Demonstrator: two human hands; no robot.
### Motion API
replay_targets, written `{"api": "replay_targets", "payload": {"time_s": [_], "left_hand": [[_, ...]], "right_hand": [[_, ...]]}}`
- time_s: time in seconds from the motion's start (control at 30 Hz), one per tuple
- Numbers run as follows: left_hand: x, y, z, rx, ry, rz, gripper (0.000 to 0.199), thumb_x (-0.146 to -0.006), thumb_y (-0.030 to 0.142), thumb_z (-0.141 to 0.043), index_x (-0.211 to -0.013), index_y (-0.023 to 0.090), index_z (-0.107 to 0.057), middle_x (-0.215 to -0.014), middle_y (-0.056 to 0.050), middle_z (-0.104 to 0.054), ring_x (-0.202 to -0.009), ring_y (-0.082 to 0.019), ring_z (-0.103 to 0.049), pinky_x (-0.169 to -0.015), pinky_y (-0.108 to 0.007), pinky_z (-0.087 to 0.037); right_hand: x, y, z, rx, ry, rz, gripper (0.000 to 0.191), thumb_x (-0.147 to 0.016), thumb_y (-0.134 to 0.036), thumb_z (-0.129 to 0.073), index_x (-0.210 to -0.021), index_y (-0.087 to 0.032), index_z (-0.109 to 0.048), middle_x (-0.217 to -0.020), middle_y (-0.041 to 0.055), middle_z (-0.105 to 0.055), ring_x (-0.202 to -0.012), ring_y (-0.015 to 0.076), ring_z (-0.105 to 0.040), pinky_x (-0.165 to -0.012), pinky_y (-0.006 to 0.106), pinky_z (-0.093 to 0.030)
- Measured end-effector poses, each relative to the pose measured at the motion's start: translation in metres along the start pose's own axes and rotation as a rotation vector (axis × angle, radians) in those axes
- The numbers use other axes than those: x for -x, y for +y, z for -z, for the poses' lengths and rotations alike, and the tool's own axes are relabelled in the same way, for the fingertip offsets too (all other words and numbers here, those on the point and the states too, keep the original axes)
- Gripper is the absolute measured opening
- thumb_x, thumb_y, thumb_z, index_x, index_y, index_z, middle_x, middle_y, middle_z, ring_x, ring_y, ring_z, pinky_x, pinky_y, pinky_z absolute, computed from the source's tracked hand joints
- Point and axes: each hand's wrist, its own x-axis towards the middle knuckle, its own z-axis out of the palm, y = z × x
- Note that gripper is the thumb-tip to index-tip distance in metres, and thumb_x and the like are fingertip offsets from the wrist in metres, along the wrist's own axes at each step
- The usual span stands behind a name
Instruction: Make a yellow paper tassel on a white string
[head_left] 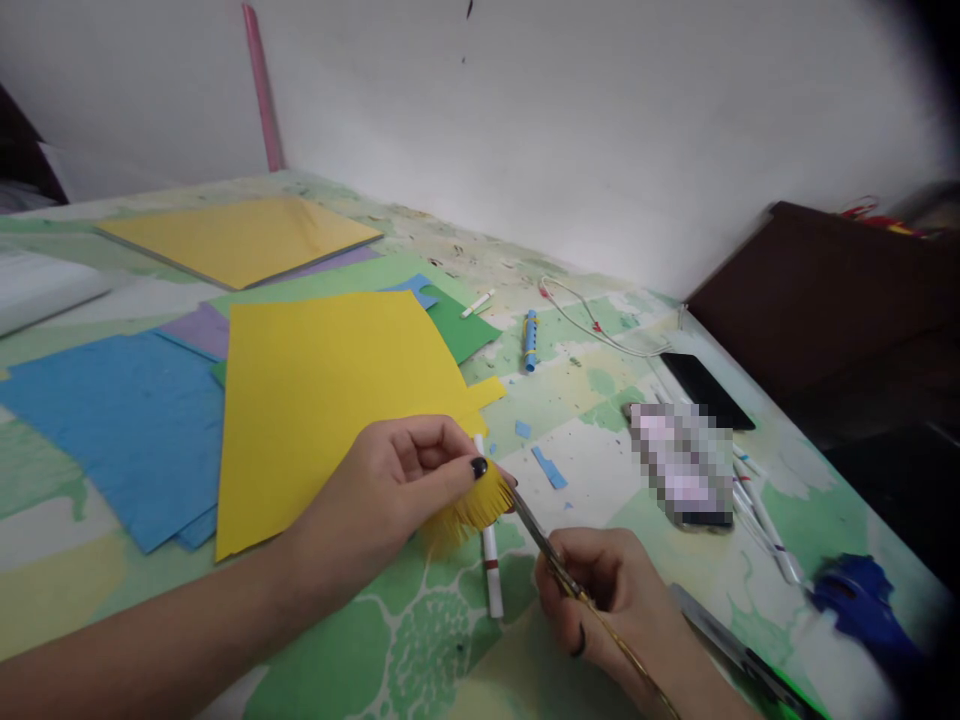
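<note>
My left hand pinches a strip of yellow paper between thumb and fingers. One edge of the strip is cut into fine fringe that hangs below the fingers. In my right hand is a pair of scissors, with silver blades and gold-coloured handles partly hidden by the fingers. The blade tips reach the right end of the fringed strip. Beneath the strip a white marker with a dark red band lies on the table. A large yellow sheet lies just behind my left hand.
Blue sheets, a green sheet and a yellow pad spread left and back. A blue paper tube, blue scraps and a cord lie beyond. Rightward are a phone, pens, a cutter knife and a blue object.
</note>
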Motion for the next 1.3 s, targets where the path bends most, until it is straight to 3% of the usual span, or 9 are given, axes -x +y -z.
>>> {"api": "replay_targets", "payload": {"time_s": [0.33, 0.53, 1.3], "left_hand": [[0.0006, 0.0010, -0.0005, 0.010, -0.008, 0.011, 0.014, -0.076, 0.029, -0.060, -0.070, 0.017, -0.055, -0.079, -0.007, -0.072, -0.080, -0.022, -0.067, -0.071, -0.030, -0.049], [0.0003, -0.0016, 0.0016, 0.088, 0.002, 0.031, 0.014, -0.078, 0.026, -0.061, -0.070, 0.017, -0.055, -0.078, -0.006, -0.073, -0.071, -0.018, -0.066, -0.061, -0.024, -0.046], [0.0010, 0.0009, -0.0020, -0.005, -0.009, 0.020, 0.013, -0.076, 0.027, -0.061, -0.069, 0.018, -0.055, -0.076, -0.005, -0.072, -0.078, -0.021, -0.068, -0.073, -0.030, -0.051]], "right_hand": [[-0.0010, -0.0009, -0.0003, -0.009, 0.001, 0.003, 0.051, -0.049, -0.053, -0.079, -0.044, -0.017, -0.044, -0.042, -0.0067, -0.034, -0.043, 0.0054, -0.025, -0.039, 0.020, -0.020], [0.0008, 0.0046, 0.0025, -0.013, -0.027, 0.027, 0.047, -0.054, -0.048, -0.080, -0.047, -0.017, -0.045, -0.044, -0.0064, -0.036, -0.045, 0.0059, -0.027, -0.041, 0.019, -0.022], [-0.0004, 0.0039, 0.0002, -0.024, 0.002, -0.042, 0.035, -0.054, -0.031, -0.077, -0.046, -0.017, -0.046, -0.043, -0.0074, -0.038, -0.045, 0.0056, -0.028, -0.041, 0.020, -0.021]]}}
